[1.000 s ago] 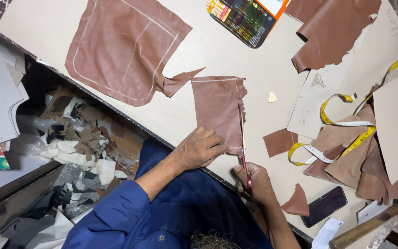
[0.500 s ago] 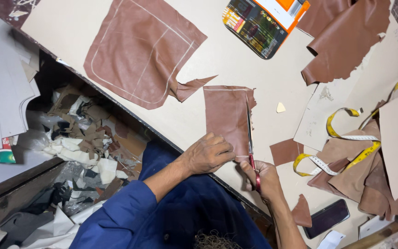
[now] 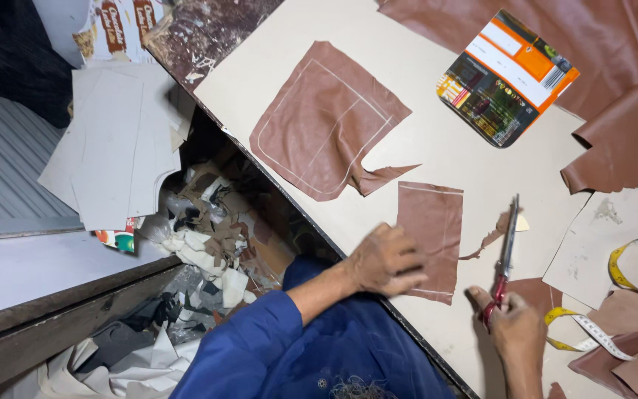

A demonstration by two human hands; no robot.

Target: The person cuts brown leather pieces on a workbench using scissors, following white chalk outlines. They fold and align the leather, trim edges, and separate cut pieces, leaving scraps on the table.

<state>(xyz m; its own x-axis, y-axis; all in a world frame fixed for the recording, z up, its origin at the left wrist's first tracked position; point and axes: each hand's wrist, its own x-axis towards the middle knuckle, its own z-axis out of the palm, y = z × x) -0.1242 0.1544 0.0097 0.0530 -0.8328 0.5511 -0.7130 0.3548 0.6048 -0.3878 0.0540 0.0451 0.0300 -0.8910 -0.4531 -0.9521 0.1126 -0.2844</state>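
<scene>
Left hand lies flat and open on the brown leather piece; just right of that piece, right hand grips red-handled scissors. Left of it, the scrap bin holds offcuts.

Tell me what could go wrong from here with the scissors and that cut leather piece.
1. The left hand rests on the rectangular leather piece right at the table edge; a nudge could slide it into the scrap pile below.
2. The right hand holds the scissors with blades pointing away, close to the thin offcut; the tips might snag it or nick the piece.
3. The measuring tape lies beside the right hand and may tangle.
</scene>
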